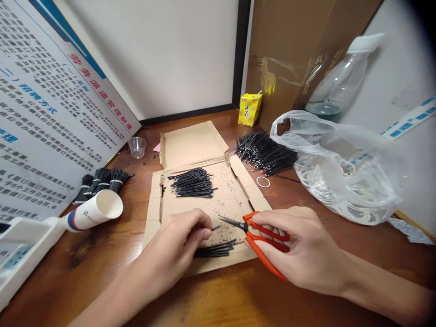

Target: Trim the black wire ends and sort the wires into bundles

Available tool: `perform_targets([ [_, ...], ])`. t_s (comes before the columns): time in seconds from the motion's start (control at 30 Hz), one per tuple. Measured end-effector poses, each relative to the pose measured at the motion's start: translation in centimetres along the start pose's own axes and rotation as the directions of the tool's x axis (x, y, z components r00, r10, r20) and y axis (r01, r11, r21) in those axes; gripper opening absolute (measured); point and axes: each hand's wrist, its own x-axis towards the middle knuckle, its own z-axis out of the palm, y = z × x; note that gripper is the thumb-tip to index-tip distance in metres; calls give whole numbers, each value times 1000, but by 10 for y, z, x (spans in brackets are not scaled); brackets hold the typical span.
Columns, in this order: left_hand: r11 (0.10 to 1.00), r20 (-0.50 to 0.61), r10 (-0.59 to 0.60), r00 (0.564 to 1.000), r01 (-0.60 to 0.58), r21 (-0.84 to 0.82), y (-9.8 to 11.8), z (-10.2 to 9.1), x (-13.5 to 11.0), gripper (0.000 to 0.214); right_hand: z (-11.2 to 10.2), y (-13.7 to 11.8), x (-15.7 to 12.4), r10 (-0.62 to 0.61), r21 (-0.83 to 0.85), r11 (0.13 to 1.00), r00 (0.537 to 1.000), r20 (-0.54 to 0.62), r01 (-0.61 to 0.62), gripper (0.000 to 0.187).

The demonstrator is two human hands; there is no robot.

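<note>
My left hand [185,238] is closed, with thumb and forefinger pinching a thin black wire-like strand [215,228] whose end points right. My right hand [299,243] grips red-handled scissors [254,229], fingers through the handles. The scissor blades point left, their tips a short gap from the strand's end. Both hands are over an opened flat cardboard box [238,200] strewn with tiny black cut bits. Inside it, a pile of black strands [192,183] lies beyond my hands, and a smaller bunch [218,249] lies near the front edge, partly hidden by my left hand.
A large heap of black strands [265,152] lies right of the box, near a white rubber band [263,182] and a plastic bag of bands [344,181]. Banded bundles [105,180], a paper cup [95,211] and a clear cup [137,147] stand left. Behind are a yellow carton [250,110] and bottle [344,81].
</note>
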Motion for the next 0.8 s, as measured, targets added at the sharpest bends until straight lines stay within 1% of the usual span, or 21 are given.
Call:
perform_targets([
  [0.1,998,-78,55,995,-58,-35,0,-1,1,10,0,0,1,-5,26,1000,1000,13,5,7],
  [0.17,995,-104,93,990,-97,-36,2,-1,2,11,0,0,2,-13,35,999,999,35,12,5],
  [0.3,993,-127,111,986,-116,-28,6,0,1,11,-1,0,2,-38,68,997,997,70,34,8],
  [0.43,989,-140,141,980,-144,-15,7,0,1,11,-2,-2,3,-44,62,997,997,69,40,9],
  [0.6,989,-155,144,977,-145,6,6,1,1,10,-2,-4,4,-47,50,998,997,55,44,9],
  [0.8,994,-146,107,984,-105,17,7,0,1,10,-1,-2,0,-53,48,998,997,63,50,10],
])
